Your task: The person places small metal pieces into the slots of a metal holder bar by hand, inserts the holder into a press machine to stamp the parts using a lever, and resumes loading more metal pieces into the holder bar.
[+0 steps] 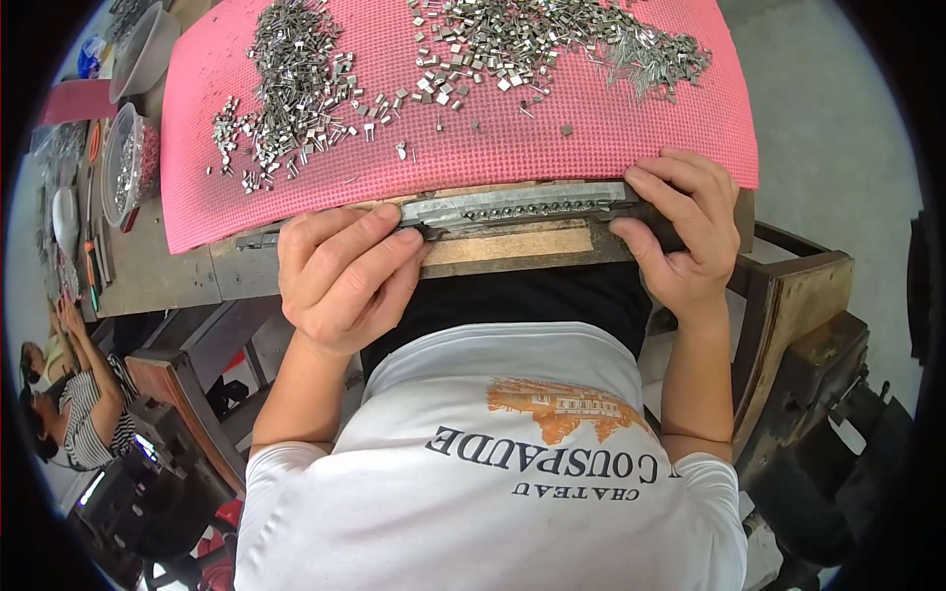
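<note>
A long, narrow grey metal bar fixture [512, 204] lies along the near edge of the bench, with a row of several small shiny pieces seated along its front side. My left hand [350, 271] is closed on its left end, thumb and fingertips pressed together there. At the other end, my right hand [690, 222] grips it between the thumb below and the fingers above. A dark part under my right palm is mostly hidden. Just below the bar shows a pale wooden strip [512, 244]. Beyond it, loose small metal parts [305, 84] are heaped on a pink mesh mat [473, 153].
More metal parts [512, 44] spread over the mat's far side. At the left stand a clear plastic tub [128, 163] of small parts, a white bin [146, 49] and hand tools [92, 246]. A co-worker [89, 404] sits at far left. Dark machinery [823, 433] stands at right.
</note>
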Action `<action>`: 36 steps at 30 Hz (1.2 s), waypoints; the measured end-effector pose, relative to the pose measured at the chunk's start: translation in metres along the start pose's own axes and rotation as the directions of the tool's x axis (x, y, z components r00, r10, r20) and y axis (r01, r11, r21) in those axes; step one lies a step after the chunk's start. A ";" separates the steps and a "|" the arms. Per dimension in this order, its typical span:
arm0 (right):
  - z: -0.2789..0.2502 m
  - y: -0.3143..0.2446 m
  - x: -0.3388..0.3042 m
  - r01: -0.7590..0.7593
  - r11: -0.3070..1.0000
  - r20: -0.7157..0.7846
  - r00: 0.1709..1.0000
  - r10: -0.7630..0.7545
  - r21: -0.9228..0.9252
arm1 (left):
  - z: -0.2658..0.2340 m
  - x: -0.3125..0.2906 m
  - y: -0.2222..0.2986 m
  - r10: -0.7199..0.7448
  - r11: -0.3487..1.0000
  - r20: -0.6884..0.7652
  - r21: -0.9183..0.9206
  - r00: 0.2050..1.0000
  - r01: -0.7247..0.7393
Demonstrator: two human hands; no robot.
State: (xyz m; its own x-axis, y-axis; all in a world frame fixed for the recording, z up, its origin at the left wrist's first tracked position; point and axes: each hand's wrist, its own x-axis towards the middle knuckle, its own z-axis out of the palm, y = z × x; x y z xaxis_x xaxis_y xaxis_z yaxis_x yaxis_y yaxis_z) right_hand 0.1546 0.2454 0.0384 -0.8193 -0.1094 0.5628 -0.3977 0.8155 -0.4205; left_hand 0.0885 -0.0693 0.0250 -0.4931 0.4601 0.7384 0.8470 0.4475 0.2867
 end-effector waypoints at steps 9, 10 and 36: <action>-0.005 -0.004 0.000 -0.020 0.998 0.039 0.999 0.022 -0.065 | 0.004 0.005 0.004 -0.107 0.994 0.002 -0.010 0.994 0.107; -0.005 -0.005 0.000 -0.003 0.998 0.031 1.000 0.005 -0.059 | 0.004 0.005 0.006 -0.103 0.995 -0.009 0.005 0.995 0.103; 0.004 -0.004 -0.008 -0.004 1.000 -0.031 1.000 0.004 -0.018 | -0.001 0.003 0.007 -0.078 0.997 -0.012 0.024 0.997 0.078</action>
State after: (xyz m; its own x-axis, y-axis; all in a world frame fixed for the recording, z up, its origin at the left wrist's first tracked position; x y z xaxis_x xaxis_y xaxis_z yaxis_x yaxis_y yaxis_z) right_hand 0.1608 0.2405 0.0327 -0.8074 -0.0886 0.5833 -0.3869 0.8259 -0.4101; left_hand 0.0934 -0.0652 0.0299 -0.5551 0.4143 0.7212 0.8008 0.5005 0.3289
